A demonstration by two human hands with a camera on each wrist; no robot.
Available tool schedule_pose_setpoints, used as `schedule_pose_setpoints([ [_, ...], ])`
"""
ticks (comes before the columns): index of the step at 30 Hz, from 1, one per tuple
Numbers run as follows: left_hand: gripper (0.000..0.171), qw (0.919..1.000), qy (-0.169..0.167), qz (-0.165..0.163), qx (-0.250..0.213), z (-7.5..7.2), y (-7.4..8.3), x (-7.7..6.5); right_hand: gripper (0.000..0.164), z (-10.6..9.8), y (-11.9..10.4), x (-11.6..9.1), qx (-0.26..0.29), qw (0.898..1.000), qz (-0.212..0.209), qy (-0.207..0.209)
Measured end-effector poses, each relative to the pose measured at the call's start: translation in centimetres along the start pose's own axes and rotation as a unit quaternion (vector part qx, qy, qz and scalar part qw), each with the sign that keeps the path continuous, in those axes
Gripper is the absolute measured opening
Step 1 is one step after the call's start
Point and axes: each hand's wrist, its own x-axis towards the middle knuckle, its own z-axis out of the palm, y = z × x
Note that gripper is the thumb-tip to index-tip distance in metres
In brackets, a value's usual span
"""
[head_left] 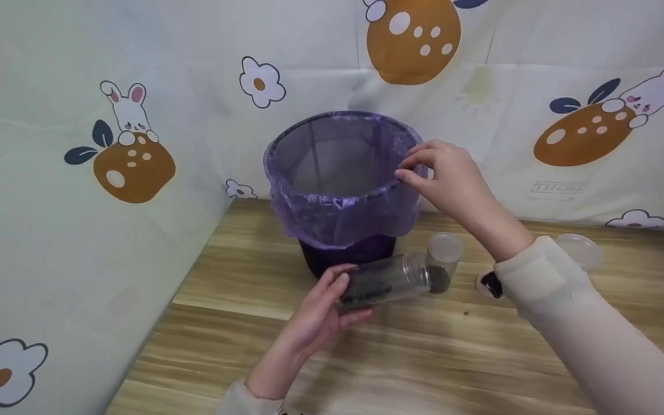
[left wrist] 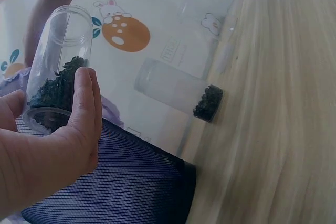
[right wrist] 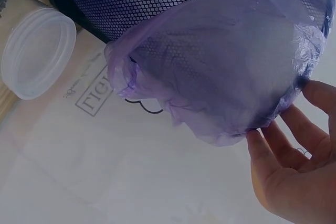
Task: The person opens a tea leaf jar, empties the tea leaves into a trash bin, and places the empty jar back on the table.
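My left hand point(head_left: 326, 302) grips a clear jar point(head_left: 381, 280) round its base end. The jar lies tilted, mouth to the right in the head view, with dark, crinkled dried leaves point(left wrist: 58, 85) inside. My right hand point(head_left: 447, 178) is at the right side of the bin point(head_left: 346, 253), fingers bent over the rim of its purple bag point(right wrist: 205, 72). In the right wrist view its fingertips sit right at the bag's edge, partly hidden; I cannot tell whether they hold anything. A frosted tube point(left wrist: 170, 87) stands on the table near the jar's mouth, dark leaves at its bottom.
A round translucent lid point(head_left: 581, 252) lies on the wooden table point(head_left: 453, 357), partly behind my right sleeve. A printed sheet point(head_left: 193, 132) with rabbits and flowers hangs along the back and left. The black mesh bin stands close to the back sheet.
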Motion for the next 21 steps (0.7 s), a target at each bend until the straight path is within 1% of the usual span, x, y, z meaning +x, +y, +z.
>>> schedule_pose_setpoints([
  [4, 0.024, 0.9999, -0.005, 0.011, 0.01, -0.1, 0.8, -0.7, 0.021, 0.0, 0.0, 0.0, 0.004, 1.0, -0.001, 0.0],
  [8, 0.021, 0.9997, -0.013, 0.022, 0.002, -0.2, 1.6, -1.5, 0.021, 0.0, 0.1, 0.0, 0.006, 1.0, 0.0, 0.0],
  [15, 0.022, 0.9985, -0.027, 0.048, -0.007, -0.2, 3.2, -2.7, 0.021, 0.0, 0.2, -0.1, 0.009, 1.0, 0.0, 0.006],
  [21, 0.023, 0.9971, -0.018, 0.074, 0.005, -0.4, 5.1, -3.5, 0.022, 0.2, 0.1, 0.0, 0.012, 1.0, -0.001, 0.009],
])
